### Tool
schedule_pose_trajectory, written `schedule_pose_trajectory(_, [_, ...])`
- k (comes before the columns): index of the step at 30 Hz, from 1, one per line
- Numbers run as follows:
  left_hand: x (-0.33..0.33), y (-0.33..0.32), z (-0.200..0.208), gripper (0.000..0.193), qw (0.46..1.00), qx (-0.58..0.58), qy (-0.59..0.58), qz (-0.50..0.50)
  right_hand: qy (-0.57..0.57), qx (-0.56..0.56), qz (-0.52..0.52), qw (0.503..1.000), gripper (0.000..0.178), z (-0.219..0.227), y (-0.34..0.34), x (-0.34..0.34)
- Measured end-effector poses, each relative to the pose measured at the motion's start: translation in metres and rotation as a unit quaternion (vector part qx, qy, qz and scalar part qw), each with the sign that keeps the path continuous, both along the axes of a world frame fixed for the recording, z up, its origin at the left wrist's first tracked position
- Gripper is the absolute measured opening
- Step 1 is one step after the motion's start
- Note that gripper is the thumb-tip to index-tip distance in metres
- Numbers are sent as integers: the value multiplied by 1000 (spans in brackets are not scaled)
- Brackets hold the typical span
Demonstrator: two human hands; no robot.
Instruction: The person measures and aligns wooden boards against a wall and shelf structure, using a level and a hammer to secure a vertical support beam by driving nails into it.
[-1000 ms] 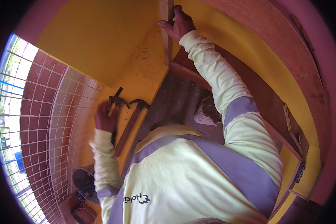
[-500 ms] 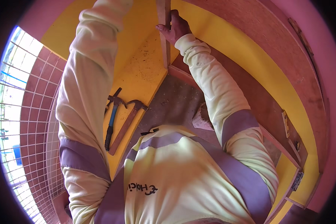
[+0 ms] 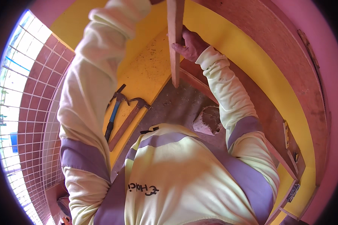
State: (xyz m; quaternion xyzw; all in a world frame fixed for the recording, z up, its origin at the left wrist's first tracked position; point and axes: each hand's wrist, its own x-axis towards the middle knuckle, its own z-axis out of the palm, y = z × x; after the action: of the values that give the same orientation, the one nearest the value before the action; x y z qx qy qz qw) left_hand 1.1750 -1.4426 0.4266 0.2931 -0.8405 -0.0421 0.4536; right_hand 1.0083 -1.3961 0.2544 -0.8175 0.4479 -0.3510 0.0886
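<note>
My right hand point(image 3: 191, 45) is closed around a narrow wooden strip point(image 3: 174, 22), its thumb lying across the near face. The strip stands roughly upright, and its lower end shows in front of the grey floor, just past the edge of the yellow board point(image 3: 146, 71). Of my left hand point(image 3: 156, 1) only a sliver shows at the upper edge, beside the strip; its fingers are out of sight. Two claw hammers lie on the yellow board below my left forearm: a blue-handled hammer point(image 3: 114, 112) and a wooden-handled hammer point(image 3: 125, 123).
A whitish, open-topped block or packet point(image 3: 207, 120) sits on the floor point(image 3: 169, 105). White wire mesh point(image 3: 37, 108) runs along the left. A curved reddish-brown panel point(image 3: 289, 71) rises at the right; a metal hinge point(image 3: 293, 192) is at lower right.
The wooden strip and both hands have shifted right and somewhat nearer. The strip's lower end has left the corner of the yellow board. The hammers stay on the board.
</note>
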Motion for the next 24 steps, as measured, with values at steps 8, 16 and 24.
schedule_pose_trajectory(8, [-38,-1,-37,42,1000,-2,20,-4,-116,43,-127,984,43,-49,-17,-15])
schedule_pose_trajectory(16, [-40,-4,-53,58,995,76,5,-58,-104,50,-143,983,41,-52,-21,-24])
schedule_pose_trajectory(24, [-38,-28,-82,42,988,133,36,-63,-149,72,-134,977,40,-56,-28,-24])
